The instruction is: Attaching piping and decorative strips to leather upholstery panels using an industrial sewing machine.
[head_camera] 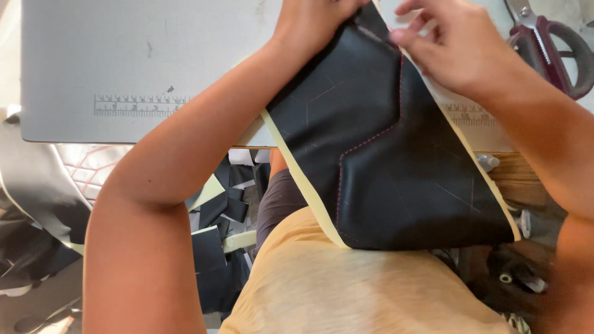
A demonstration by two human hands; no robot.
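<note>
the grey work table [124, 55] fills the top, with a printed ruler strip [139, 105] along its front edge. your black leather panel [383, 167] (red stitching, pale foam backing) hangs from the table edge down onto your lap. your left hand [309, 21] is closed on its top corner; your right hand [455, 52] pinches the same edge just beside it. dark red scissors [554, 46] lie at the right. black offcuts [219, 241] lie on the floor below.
</note>
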